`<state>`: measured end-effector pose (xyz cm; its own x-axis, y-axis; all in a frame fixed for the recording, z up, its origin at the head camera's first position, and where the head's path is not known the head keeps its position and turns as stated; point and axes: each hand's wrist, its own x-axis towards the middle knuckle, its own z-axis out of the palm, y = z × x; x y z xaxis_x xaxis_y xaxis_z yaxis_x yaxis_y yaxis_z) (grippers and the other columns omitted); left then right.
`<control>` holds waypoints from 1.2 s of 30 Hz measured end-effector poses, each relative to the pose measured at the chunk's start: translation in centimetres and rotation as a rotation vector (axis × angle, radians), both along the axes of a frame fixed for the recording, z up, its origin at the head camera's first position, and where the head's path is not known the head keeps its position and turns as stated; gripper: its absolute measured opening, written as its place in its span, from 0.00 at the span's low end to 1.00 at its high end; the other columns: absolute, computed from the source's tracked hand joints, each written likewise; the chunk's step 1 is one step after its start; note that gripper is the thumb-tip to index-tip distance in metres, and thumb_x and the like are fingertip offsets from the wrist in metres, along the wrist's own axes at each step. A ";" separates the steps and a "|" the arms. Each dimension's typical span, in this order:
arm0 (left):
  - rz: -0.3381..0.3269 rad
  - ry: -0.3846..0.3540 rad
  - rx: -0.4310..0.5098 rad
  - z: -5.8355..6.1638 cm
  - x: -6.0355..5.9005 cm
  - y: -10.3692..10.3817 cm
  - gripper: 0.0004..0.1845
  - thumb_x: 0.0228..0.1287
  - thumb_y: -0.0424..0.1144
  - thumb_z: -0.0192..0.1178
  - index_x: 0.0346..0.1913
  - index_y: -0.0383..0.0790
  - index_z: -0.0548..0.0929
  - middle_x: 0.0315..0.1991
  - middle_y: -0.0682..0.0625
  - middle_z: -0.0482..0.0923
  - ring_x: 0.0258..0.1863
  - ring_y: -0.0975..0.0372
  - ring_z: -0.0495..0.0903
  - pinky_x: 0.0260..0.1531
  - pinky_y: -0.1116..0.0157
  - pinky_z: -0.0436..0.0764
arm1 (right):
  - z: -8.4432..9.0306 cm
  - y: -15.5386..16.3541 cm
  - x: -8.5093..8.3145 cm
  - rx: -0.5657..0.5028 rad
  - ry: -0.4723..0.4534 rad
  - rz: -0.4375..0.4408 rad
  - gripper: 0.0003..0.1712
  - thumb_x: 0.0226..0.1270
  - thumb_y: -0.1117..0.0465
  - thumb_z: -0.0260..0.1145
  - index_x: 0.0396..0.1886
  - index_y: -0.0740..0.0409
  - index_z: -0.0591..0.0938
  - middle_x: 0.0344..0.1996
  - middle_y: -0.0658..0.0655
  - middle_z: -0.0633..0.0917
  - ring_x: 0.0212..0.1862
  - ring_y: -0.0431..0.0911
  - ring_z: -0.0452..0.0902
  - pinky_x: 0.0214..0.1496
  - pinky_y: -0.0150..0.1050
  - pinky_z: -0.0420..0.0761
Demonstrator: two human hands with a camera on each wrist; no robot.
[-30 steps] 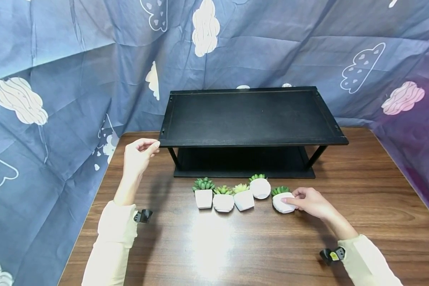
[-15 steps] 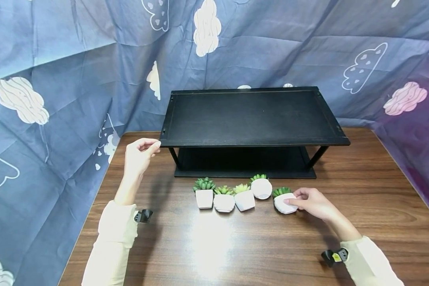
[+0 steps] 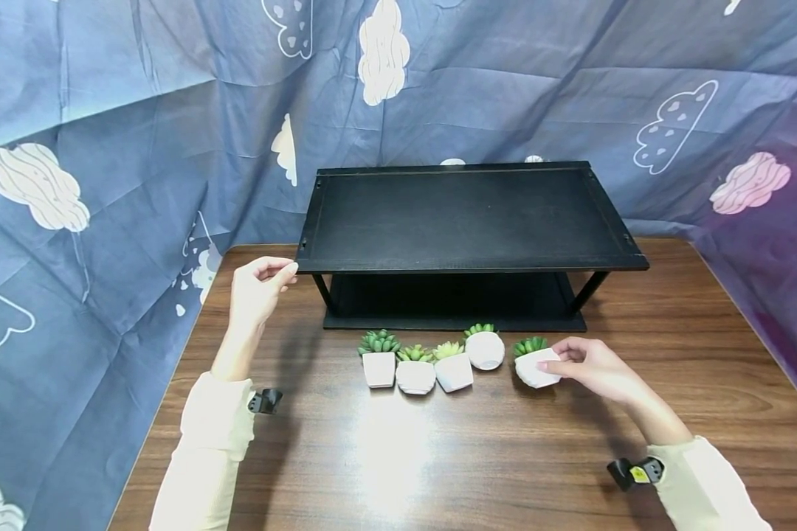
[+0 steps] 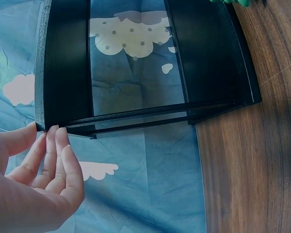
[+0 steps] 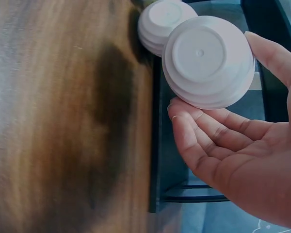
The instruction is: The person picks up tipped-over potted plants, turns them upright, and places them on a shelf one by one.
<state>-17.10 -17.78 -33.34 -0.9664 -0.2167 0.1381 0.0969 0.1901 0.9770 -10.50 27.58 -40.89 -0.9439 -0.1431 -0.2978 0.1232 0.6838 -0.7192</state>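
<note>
My right hand (image 3: 591, 367) grips a small white pot (image 3: 538, 369) with a green succulent, tilted just above the wooden table (image 3: 438, 457). In the right wrist view the pot's round base (image 5: 208, 60) sits between my thumb and my fingers (image 5: 208, 126). Left of it stand several more white succulent pots (image 3: 415, 371) in a row; the nearest round one (image 3: 483, 348) also shows as a pot (image 5: 162, 22) beside the held one. My left hand (image 3: 260, 284) is raised with relaxed fingers (image 4: 53, 145), its fingertips touching the left front corner of the black two-tier shelf (image 3: 465, 217).
The shelf's top tier has a low rim; its lower tier (image 3: 452, 295) sits on the table behind the pots. Blue cloud-print cloth (image 3: 106, 147) hangs behind and on both sides. The table's left edge (image 3: 166, 398) lies close to my left arm.
My right hand has lifted the rightmost pot a little and drawn it right, tilting it away from the row. The left hand stays at the shelf corner.
</note>
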 end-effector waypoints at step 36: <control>-0.002 -0.010 -0.020 -1.9 -1.4 -1.1 0.12 0.57 0.29 0.61 0.40 0.21 0.79 0.23 0.58 0.79 0.21 0.72 0.78 0.24 0.77 0.75 | 9.9 -1.6 -2.0 -0.089 0.335 0.118 0.19 0.55 0.65 0.68 0.45 0.69 0.76 0.30 0.48 0.81 0.34 0.33 0.75 0.33 0.25 0.74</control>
<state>-18.45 -18.85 -35.24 -0.9682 -0.2124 0.1323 0.0872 0.2092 0.9740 -12.46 26.00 -30.96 -0.9624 -0.2682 0.0435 -0.2051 0.6123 -0.7636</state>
